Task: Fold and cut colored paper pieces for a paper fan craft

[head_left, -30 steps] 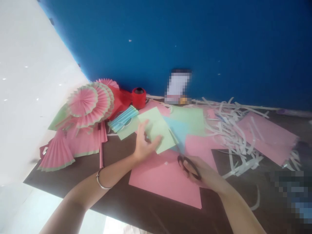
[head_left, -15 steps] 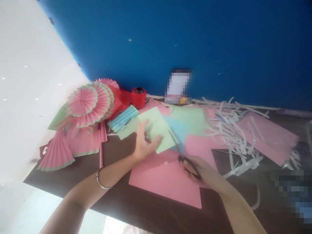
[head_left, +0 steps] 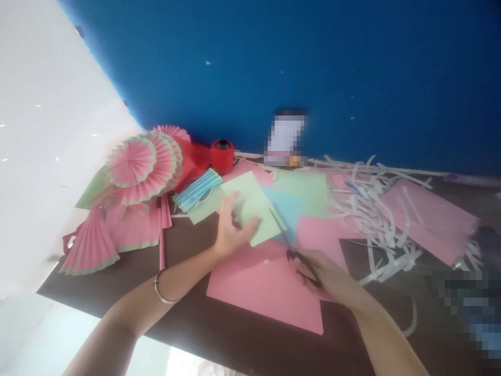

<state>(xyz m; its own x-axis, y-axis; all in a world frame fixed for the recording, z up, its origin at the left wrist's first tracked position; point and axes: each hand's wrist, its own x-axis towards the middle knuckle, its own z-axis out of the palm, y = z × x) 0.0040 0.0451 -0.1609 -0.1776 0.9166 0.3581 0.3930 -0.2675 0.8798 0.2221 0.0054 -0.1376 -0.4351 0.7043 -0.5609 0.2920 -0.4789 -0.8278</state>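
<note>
A light green sheet of paper (head_left: 256, 206) is held slightly tilted over the other sheets. My left hand (head_left: 233, 227) grips it from the near left side, thumb and forefinger spread over its top face; the other fingers are partly hidden. My right hand (head_left: 324, 274) is wrapped round the dark handles of a pair of scissors (head_left: 290, 251). Their blades reach up along the right edge of the green sheet, where a narrow strip stands partly apart. Beneath both hands lies a large pink sheet (head_left: 254, 287), with a blue sheet (head_left: 287, 203) behind.
Pleated pink-and-green paper fans (head_left: 136, 162) are heaped at the left. Near them lie a blue pleated paper (head_left: 199, 189) and a red tape roll (head_left: 223, 156). White paper strips (head_left: 376, 209) tangle at the right beside a pink sheet (head_left: 430, 219). A blue wall (head_left: 250, 68) rises behind.
</note>
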